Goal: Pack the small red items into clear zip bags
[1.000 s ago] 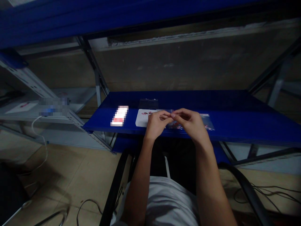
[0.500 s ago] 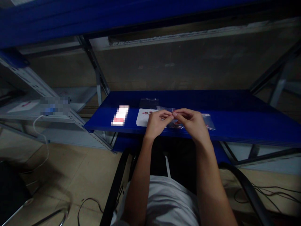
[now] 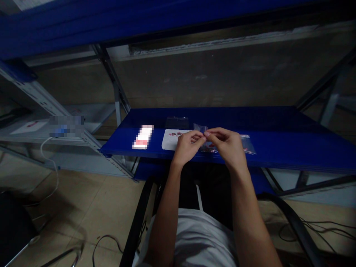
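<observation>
My left hand [image 3: 188, 145] and my right hand [image 3: 228, 144] meet over the blue shelf, fingertips pinched together. Between them is a small clear plastic bag [image 3: 199, 127], its top edge sticking up behind the fingers. Below the fingertips, clear plastic with small reddish pieces [image 3: 211, 146] shows; I cannot tell if it belongs to the same bag. Left of my left hand lies a white card [image 3: 169, 141] with small dark-red shapes on it, partly covered by that hand. Another clear bag [image 3: 249, 145] with reddish bits lies beside my right hand, partly hidden.
A further clear bag [image 3: 177, 122] lies behind the card on the blue shelf [image 3: 289, 137]. A bright, pixelated rectangle [image 3: 143, 137] is at the shelf's left. Overhead runs another blue shelf [image 3: 155, 22]. A grey side shelf [image 3: 63, 139] holds a white cable [image 3: 42, 148].
The upright part of the bag at my fingertips has shifted slightly to the right and stands more upright. Both hands keep their pinch in nearly the same place.
</observation>
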A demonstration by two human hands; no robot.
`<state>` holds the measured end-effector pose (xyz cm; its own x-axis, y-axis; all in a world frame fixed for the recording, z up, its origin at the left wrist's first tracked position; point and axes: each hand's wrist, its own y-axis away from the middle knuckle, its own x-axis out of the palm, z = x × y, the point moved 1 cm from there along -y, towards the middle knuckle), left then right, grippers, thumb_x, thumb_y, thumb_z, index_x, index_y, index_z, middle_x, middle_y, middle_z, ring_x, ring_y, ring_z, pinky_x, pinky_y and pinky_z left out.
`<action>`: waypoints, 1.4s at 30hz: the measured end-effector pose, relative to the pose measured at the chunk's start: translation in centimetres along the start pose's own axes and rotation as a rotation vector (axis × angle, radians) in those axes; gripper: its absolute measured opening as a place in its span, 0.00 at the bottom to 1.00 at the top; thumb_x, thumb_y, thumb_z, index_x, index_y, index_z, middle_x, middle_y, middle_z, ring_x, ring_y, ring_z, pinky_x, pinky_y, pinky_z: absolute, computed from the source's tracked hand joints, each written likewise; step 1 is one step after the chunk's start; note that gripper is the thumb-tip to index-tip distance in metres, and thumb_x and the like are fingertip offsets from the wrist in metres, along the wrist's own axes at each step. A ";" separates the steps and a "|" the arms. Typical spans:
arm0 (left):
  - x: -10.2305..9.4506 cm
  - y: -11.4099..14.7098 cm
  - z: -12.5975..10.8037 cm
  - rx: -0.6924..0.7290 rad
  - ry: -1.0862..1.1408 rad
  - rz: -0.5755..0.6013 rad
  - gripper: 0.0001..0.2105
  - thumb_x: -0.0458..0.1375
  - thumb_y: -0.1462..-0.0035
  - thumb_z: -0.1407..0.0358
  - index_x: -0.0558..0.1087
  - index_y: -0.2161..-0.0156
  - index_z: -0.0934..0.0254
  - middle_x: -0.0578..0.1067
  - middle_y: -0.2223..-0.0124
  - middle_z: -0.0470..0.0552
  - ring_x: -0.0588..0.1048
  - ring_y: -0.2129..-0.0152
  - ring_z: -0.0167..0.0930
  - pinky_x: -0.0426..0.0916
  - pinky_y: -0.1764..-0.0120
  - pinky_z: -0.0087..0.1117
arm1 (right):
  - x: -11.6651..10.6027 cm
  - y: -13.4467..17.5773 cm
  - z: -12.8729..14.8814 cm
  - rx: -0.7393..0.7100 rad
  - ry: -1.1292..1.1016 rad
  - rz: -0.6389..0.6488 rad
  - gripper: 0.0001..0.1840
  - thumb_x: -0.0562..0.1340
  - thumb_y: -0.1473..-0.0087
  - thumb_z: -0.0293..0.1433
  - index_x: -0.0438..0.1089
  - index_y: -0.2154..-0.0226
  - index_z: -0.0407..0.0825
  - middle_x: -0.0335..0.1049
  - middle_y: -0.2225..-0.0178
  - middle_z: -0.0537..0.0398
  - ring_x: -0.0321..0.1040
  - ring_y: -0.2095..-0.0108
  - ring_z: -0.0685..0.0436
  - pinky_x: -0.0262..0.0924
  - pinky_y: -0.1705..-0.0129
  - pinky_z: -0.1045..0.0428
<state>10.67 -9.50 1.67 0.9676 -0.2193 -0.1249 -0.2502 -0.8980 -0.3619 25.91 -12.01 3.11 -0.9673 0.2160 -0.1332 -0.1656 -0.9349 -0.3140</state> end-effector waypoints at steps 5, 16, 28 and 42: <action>0.0 0.0 0.1 -0.014 0.015 0.033 0.05 0.62 0.37 0.66 0.76 0.64 0.65 0.78 0.69 0.47 0.78 0.71 0.27 0.73 0.65 0.26 | -0.1 -0.2 -0.3 -0.011 -0.038 0.006 0.20 0.74 0.51 0.48 0.81 0.65 0.48 0.82 0.67 0.48 0.79 0.66 0.38 0.71 0.65 0.48; -0.2 0.2 -0.7 0.055 -0.100 0.011 0.04 0.59 0.34 0.66 0.73 0.62 0.63 0.78 0.66 0.48 0.77 0.67 0.28 0.69 0.65 0.25 | -0.1 0.0 -0.1 0.016 0.003 0.009 0.15 0.70 0.48 0.41 0.79 0.63 0.48 0.82 0.66 0.47 0.79 0.66 0.38 0.70 0.69 0.50; -0.1 0.7 -1.8 0.209 -0.414 -0.019 0.03 0.56 0.33 0.69 0.70 0.61 0.60 0.77 0.62 0.47 0.76 0.65 0.29 0.69 0.59 0.30 | -0.1 0.3 0.6 -0.035 0.222 0.106 0.07 0.62 0.45 0.34 0.74 0.67 0.49 0.78 0.73 0.53 0.74 0.74 0.45 0.60 0.72 0.53; -0.2 0.8 -2.2 0.120 -0.609 -0.016 0.05 0.54 0.33 0.69 0.69 0.63 0.60 0.76 0.67 0.48 0.76 0.68 0.32 0.69 0.60 0.32 | 0.5 0.3 1.2 -0.119 0.500 0.043 0.07 0.61 0.44 0.33 0.73 0.70 0.50 0.78 0.74 0.52 0.75 0.73 0.42 0.57 0.68 0.51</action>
<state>10.31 -11.03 3.40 0.7877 0.0825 -0.6105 -0.2723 -0.8423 -0.4651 25.17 -12.49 4.05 -0.7578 0.3137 -0.5721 -0.0766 -0.9136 -0.3994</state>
